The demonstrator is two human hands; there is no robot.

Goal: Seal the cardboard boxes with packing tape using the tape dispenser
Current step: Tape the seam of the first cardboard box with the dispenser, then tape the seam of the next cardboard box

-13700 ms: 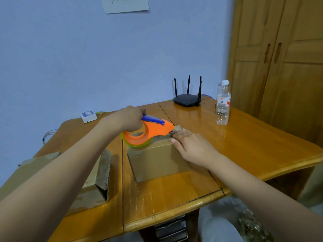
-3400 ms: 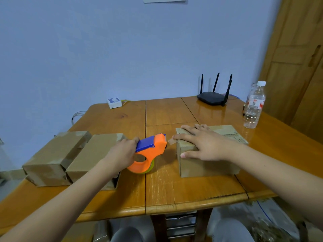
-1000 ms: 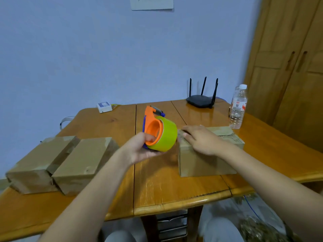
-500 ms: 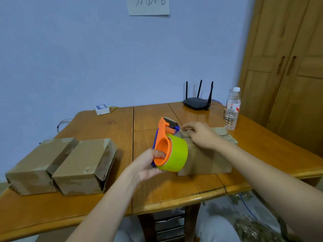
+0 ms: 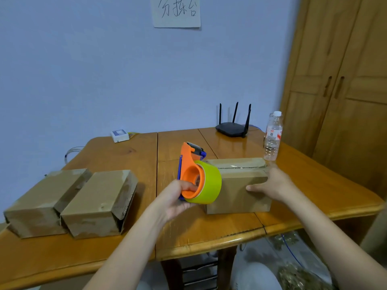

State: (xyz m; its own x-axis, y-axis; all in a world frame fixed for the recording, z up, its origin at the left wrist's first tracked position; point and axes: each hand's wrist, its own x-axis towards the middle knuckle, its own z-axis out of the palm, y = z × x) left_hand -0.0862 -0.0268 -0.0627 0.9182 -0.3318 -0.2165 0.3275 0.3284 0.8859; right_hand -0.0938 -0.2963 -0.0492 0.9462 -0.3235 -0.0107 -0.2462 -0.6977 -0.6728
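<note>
On the left part of the wooden table (image 5: pixel 117 160) two closed cardboard boxes (image 5: pixel 69 201) lie side by side, touching, with their long axes running from near to far. A small white device (image 5: pixel 119 136) lies far behind them, close to the wall. Near the middle, the left hand (image 5: pixel 174 203) holds the tape dispenser (image 5: pixel 191 176) raised above the table; its fingers are curled into the orange core and grip it. The dispenser stands upright on edge, its cutter end points up and far, and the green tape roll (image 5: pixel 209 183) faces right, just beside the left end of a third box (image 5: pixel 238 185). This box lies with its long axis from left to right. The right hand (image 5: pixel 272 185) rests on the right end of this box, fingers straight along its near face. Farther right stand a black router (image 5: pixel 232 128) and a water bottle (image 5: pixel 272 137).
</note>
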